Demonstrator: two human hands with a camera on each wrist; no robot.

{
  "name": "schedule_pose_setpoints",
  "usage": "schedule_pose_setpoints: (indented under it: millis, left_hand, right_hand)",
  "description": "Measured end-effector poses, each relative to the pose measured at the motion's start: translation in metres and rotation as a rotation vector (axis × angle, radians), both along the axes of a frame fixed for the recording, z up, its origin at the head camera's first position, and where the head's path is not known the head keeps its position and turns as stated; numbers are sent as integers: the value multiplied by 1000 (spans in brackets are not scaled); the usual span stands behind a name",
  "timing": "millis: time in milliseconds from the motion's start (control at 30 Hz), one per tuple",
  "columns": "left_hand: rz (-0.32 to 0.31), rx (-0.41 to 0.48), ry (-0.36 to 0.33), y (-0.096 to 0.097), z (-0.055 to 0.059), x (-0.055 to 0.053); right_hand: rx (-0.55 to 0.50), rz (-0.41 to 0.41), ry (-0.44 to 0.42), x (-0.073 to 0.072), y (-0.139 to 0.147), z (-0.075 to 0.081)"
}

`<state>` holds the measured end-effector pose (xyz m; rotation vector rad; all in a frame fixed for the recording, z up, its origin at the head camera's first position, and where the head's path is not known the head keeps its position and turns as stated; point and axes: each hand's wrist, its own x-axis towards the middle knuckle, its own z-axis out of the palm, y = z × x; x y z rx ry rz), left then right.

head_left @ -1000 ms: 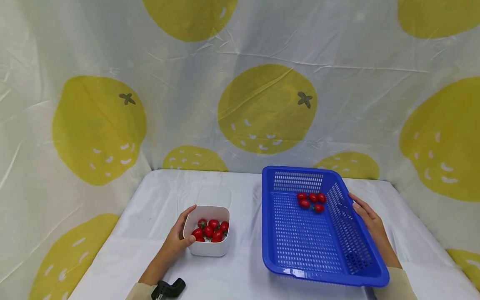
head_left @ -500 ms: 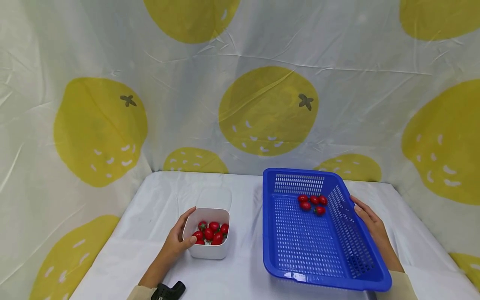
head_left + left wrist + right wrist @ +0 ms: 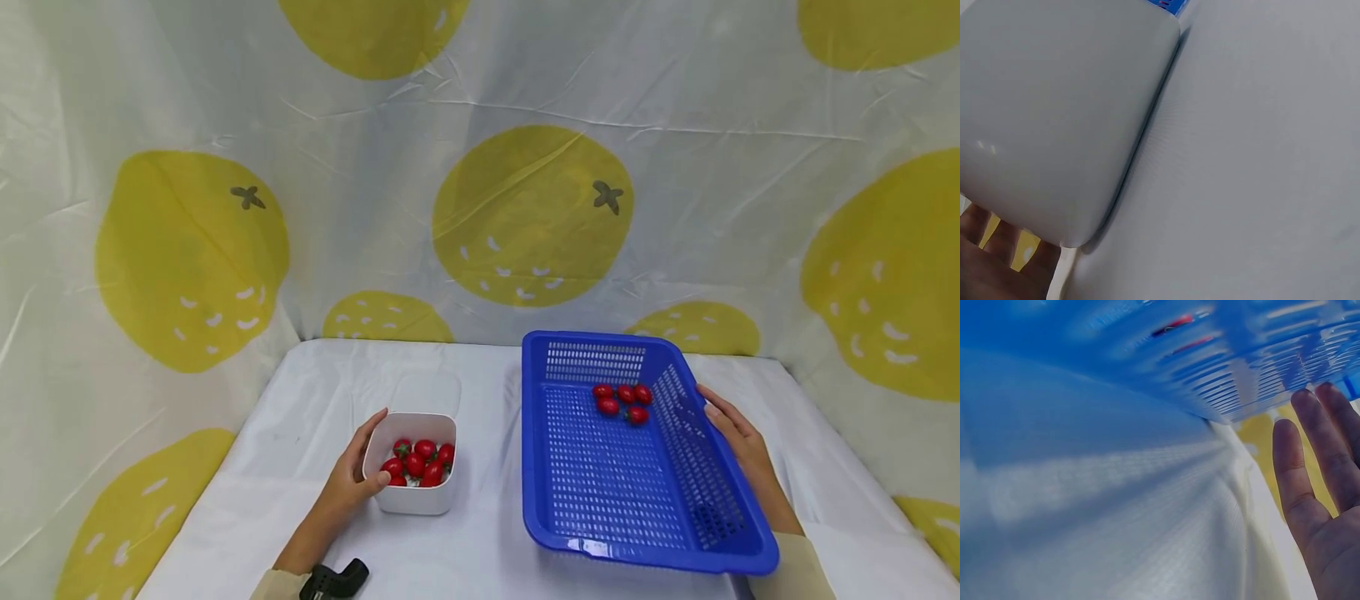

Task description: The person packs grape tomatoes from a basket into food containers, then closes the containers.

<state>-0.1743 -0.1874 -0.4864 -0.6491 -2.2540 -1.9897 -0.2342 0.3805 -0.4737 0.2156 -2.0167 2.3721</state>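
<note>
My left hand (image 3: 348,482) holds a white square box (image 3: 420,500) by its left side, thumb over the near rim and fingers along the outer wall. In the left wrist view the box's smooth wall hides part of the fingers (image 3: 1004,240). Several cherry tomatoes (image 3: 415,464) with green stems lie inside the box. My right hand (image 3: 741,442) rests against the outer right side of a blue slotted basket (image 3: 532,450); in the right wrist view its fingers (image 3: 1290,456) are straight beside the slots. Several more cherry tomatoes (image 3: 626,396) sit at the far end of the basket.
A translucent lid (image 3: 427,392) lies flat behind the box on the white-covered table (image 3: 330,383). A curtain (image 3: 360,200) printed with yellow fruit encloses the back and sides. A black strap device (image 3: 333,581) sits on my left wrist.
</note>
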Motion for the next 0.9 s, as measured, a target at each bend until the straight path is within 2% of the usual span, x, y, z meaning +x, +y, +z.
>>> schedule_pose_setpoints:
  millis: [100,200,400,533,667,800,900]
  left_hand:
    - [28,-35,2,1,2,4]
    - [74,-123,36,1,6,4]
    - [159,-238,99,0,25,1]
    - [195,-297,144,2,46,-3]
    - [205,-351,202,6,70,-8]
    - [171,-367,269,11,97,-17]
    - [118,-350,314,21,122,-22]
  right_hand:
    - [-20,10,1,-1,0,1]
    - [-28,13,11,-1,0,2]
    - [11,-4,21,-3,-6,7]
    - [10,-8,23,-2,-5,7]
    - [-10,-11,14,0,-1,6]
    - [-17,-12,3,0,0,5]
    - [-23,-9,-1,0,0,5]
